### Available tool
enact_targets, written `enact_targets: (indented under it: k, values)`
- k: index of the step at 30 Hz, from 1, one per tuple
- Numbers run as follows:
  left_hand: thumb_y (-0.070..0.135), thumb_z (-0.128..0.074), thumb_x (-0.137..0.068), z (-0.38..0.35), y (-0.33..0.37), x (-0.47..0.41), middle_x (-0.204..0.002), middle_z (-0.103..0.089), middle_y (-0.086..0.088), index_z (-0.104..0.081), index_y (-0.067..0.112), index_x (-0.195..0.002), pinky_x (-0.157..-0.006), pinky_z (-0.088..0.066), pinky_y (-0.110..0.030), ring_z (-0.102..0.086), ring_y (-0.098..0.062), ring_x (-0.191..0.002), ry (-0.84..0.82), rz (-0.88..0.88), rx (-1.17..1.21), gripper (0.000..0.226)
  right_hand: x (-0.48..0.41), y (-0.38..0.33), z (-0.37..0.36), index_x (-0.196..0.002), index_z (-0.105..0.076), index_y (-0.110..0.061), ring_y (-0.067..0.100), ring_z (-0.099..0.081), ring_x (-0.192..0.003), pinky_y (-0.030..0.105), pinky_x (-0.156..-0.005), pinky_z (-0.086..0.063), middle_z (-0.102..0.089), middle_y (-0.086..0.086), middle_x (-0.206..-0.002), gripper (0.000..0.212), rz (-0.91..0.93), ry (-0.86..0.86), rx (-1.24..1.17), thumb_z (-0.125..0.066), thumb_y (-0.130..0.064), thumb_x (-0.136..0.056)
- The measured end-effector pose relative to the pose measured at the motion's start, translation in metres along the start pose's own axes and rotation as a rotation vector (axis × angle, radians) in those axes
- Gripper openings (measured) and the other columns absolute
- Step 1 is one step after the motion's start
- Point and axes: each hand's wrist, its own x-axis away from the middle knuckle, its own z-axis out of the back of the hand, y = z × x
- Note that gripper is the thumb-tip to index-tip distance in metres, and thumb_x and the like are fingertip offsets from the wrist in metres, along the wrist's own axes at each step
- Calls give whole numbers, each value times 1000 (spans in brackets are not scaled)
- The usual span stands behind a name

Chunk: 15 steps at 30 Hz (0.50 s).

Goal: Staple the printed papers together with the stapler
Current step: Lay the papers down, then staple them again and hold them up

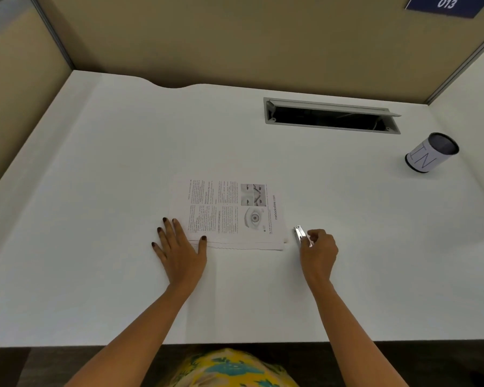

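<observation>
The papers [235, 213] lie in the middle of the table [95, 163], long side running left to right, sheets a little fanned along the near edge. My right hand [319, 250] is just right of their near right corner, apart from it but close, and it pinches the stapler [301, 236] between thumb and curled fingers. The stapler's long axis runs roughly near to far, its free end pointing away from me, so its mouth does not yet face the stack (I cannot tell whether it gapes or is closed). To bite that corner I judge it must turn leftward and slide in over the edge.

My left hand [179, 247] is flat, fingers spread, thumb and first fingers pressing on the near left corner of the papers, the rest on the table. It is the hand steadying the stack; the right is the nearer one to the corner to be stapled.
</observation>
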Motion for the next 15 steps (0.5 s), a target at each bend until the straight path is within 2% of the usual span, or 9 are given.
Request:
enact_targets:
  k: [3, 5, 7, 9, 15]
  values:
    - [48, -44, -93, -1, 0, 0, -160, 8, -12, 3, 7, -151, -117, 8, -50, 7, -30, -147, -2, -2, -9, 84, 17, -5, -1, -103, -64, -1, 28, -57, -92, 28, -76, -42, -61, 16, -99, 16, 226, -1, 17, -63, 0, -86]
    - [47, -44, -93, -2, -1, 0, -160, 7, -12, 2, 8, -151, -117, 7, -50, 7, -30, -147, -1, -2, -12, 84, 30, -8, -5, -98, -65, -5, 23, -58, -86, 28, -76, -46, -64, 11, -93, 12, 338, -130, -4, -64, -2, -86]
    - [46, -45, -94, -2, 0, 0, -160, 7, -12, 2, 8, -151, -117, 7, -50, 7, -30, -148, 1, -1, -12, 83, 41, -9, -11, -94, -66, -8, 17, -58, -76, 24, -71, -48, -65, 6, -86, 9, 364, -295, 12, -64, -4, -87]
    - [45, -44, -94, -2, 1, 0, -160, 7, -12, 2, 8, -151, -117, 7, -50, 7, -30, -148, 1, -1, -17, 82, 50, -8, -16, -90, -68, -8, 14, -56, -70, 20, -66, -45, -65, 6, -82, 8, 389, -381, 68, -63, -3, -86]
    - [44, -44, -94, -2, 0, 0, -160, 6, -12, 2, 8, -151, -118, 6, -50, 6, -30, -148, 2, 6, -32, 82, 63, -8, -22, -83, -69, -4, 20, -61, -75, 25, -70, -49, -68, 9, -85, 5, 391, -395, 129, -64, -1, -84]
